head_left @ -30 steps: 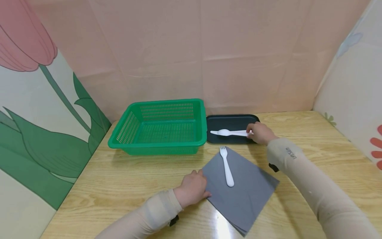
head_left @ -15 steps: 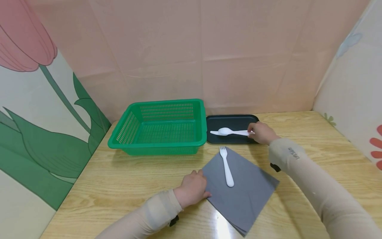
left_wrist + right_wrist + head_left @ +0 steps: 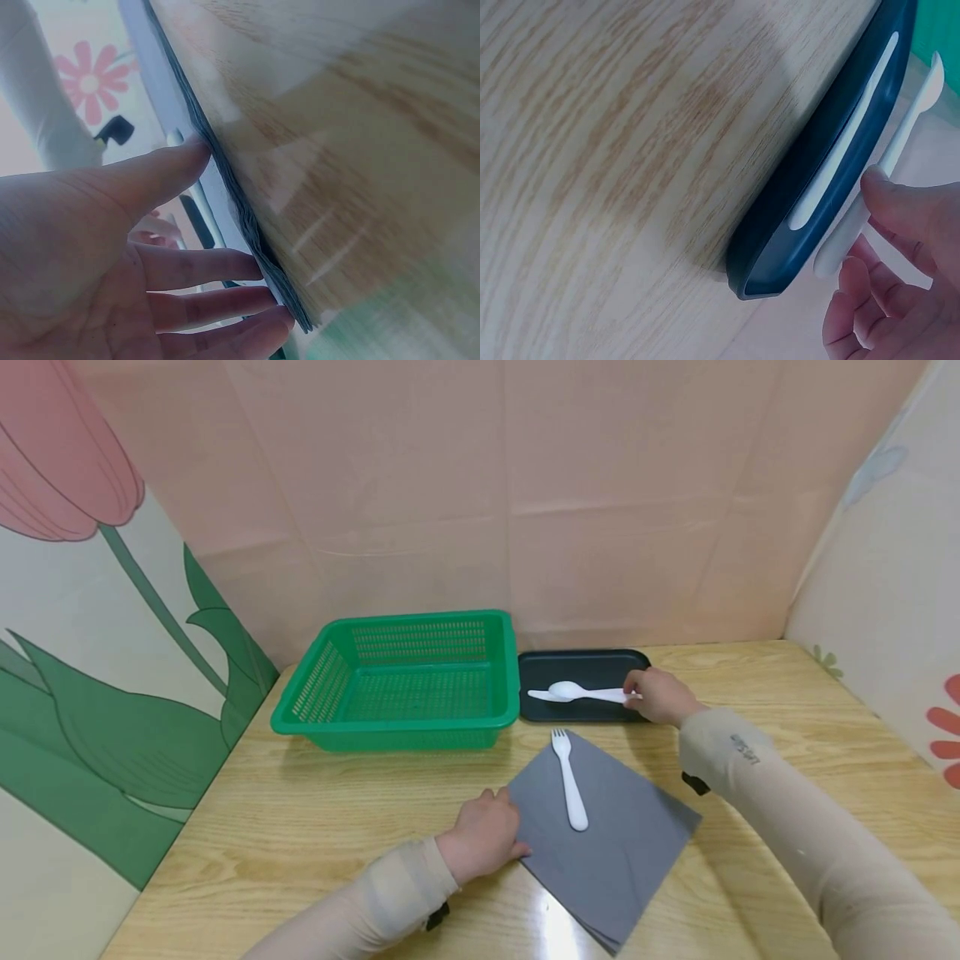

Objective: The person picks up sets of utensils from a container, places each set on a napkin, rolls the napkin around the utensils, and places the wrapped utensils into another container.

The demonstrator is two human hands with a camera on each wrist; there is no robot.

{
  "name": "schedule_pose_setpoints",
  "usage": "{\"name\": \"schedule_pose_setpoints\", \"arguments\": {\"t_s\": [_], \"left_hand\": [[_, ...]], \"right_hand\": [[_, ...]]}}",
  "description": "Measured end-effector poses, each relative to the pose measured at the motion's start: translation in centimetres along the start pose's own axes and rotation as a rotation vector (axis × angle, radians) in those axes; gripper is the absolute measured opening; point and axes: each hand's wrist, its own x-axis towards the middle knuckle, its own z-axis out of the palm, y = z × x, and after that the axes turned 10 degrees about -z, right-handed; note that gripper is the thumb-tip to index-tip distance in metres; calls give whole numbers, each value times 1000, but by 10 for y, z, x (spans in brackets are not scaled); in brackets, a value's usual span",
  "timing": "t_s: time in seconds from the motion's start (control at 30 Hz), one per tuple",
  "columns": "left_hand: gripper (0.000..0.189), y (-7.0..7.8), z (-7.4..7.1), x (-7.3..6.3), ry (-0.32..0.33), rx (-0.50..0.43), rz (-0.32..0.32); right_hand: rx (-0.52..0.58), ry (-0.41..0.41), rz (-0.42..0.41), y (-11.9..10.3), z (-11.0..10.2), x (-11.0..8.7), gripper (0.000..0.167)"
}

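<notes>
My right hand (image 3: 660, 695) pinches a white spoon (image 3: 905, 131) by its handle, between thumb and fingers. The spoon is raised a little over a black tray (image 3: 761, 259). In that tray lies a white knife (image 3: 847, 139), partly behind the spoon in the head view. My left hand (image 3: 483, 833) touches the left edge of a stack of grey napkins (image 3: 622, 852); the left wrist view shows its thumb and fairly straight fingers along the layered napkin edge (image 3: 240, 206). A white fork (image 3: 572, 785) rests on the napkins, tines toward the tray.
Left of the tray, almost against it, stands a green slotted basket (image 3: 416, 724). Everything sits on a wood-grain table (image 3: 300, 852). A pink sheet (image 3: 645, 527) hangs behind the table, and patterned panels (image 3: 892, 593) stand at both sides.
My right hand has shifted slightly right, and the spoon's bowl has risen a bit off the knife. The left hand, napkins and fork stay where they were.
</notes>
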Motion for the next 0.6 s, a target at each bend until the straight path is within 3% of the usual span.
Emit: {"name": "schedule_pose_setpoints", "arguments": {"t_s": [0.6], "left_hand": [[46,-1,0,0,-9,2,-2]], "right_hand": [[12,-17,-1,-2,-1,-2,18]]}}
